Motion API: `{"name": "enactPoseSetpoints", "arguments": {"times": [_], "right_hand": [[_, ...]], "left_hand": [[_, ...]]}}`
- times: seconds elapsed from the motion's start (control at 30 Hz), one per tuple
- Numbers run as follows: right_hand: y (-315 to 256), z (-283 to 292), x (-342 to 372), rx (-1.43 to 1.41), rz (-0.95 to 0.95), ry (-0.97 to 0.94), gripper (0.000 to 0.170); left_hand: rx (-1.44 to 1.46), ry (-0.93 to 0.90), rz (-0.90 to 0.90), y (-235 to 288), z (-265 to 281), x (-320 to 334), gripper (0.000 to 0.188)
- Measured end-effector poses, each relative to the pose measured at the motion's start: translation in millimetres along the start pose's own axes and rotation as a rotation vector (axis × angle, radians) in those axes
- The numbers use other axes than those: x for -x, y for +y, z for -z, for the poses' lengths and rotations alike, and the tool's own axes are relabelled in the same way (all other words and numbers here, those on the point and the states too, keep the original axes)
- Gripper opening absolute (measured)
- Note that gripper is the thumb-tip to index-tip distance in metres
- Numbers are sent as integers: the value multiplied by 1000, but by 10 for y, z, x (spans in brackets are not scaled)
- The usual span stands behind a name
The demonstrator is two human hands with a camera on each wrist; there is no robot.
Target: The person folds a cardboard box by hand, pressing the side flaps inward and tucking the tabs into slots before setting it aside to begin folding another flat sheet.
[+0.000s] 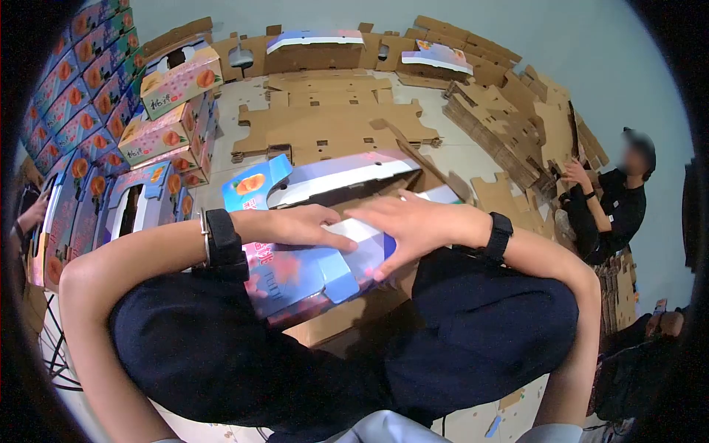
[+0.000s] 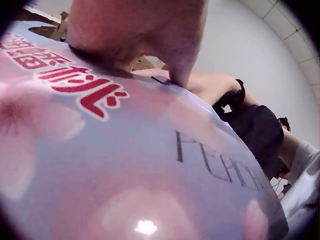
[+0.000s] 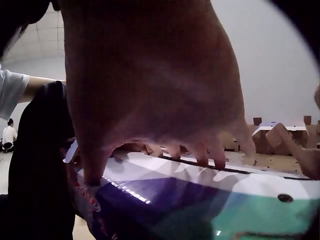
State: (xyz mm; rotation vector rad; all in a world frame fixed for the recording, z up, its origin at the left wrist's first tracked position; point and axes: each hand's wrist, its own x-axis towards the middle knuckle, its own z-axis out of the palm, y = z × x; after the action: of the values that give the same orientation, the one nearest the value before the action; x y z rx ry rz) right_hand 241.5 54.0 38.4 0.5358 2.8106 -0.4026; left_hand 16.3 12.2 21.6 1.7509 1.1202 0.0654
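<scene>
In front of my lap is a partly folded cardboard peach box (image 1: 295, 284), printed blue, pink and purple, with its top open. My left hand (image 1: 292, 225) holds the upper edge of the printed end panel, its thumb by the near corner and the other fingertips hidden behind the panel. Across the near long side, my right hand (image 1: 413, 225) grips the panel, thumb on the purple outer face and fingers over the white top strip (image 3: 245, 182). A blue end flap (image 1: 255, 177) with a peach picture stands up at the far left corner.
Finished-looking peach boxes (image 1: 88, 96) are stacked at the left, with handled boxes (image 1: 148, 196) below them. Flat brown cardboard (image 1: 325, 125) lies ahead, and more cardboard sheets (image 1: 502, 129) pile up at the right. Another person (image 1: 620, 196) sits at the right.
</scene>
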Motion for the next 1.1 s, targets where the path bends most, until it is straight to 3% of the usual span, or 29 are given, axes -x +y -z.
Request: {"name": "enactPoseSetpoints", "arguments": {"times": [0.13,0.2,0.3,0.5,0.6,0.67,0.73,0.8,0.83,0.87,0.9,0.93,1.0,1.03,1.1], "right_hand": [[0,6,-5,-5,-21,-141,98],[0,-9,15,24,2,-70,92],[-18,8,17,101,-7,-24,90],[92,52,-87,276,-104,259,96],[272,80,-212,338,-101,454,93],[459,86,-318,316,-98,465,86],[774,-41,-422,224,-94,425,79],[1144,-302,-449,119,-169,265,75],[1282,-398,-437,87,-251,85,76],[1534,-639,-401,135,-249,37,74],[1662,-782,-345,35,-322,46,71],[1730,-676,-344,-158,-378,12,61],[1784,-505,-292,-229,-438,109,48],[1785,-499,-257,-237,-443,113,48],[1722,-548,-152,27,-322,177,30]], "left_hand": [[-79,-59,22,2,-77,-140,65],[-92,-33,4,-8,-81,-147,62],[-221,141,-139,2,-86,-121,58],[-398,430,-247,-32,219,-150,54],[-446,560,-204,-29,459,-224,54],[-473,535,-162,-82,579,-299,52],[-689,428,-74,-309,701,-431,52],[-770,224,-11,-744,757,-545,68],[-715,121,53,-991,775,-587,74],[-614,52,50,-1125,817,-568,78],[-556,62,-1,-1173,828,-529,66],[-520,102,90,-1242,871,-529,54],[-484,320,68,-1284,869,-418,44],[-489,312,66,-1331,869,-362,44],[-736,513,-63,-1451,806,-261,30]]}}
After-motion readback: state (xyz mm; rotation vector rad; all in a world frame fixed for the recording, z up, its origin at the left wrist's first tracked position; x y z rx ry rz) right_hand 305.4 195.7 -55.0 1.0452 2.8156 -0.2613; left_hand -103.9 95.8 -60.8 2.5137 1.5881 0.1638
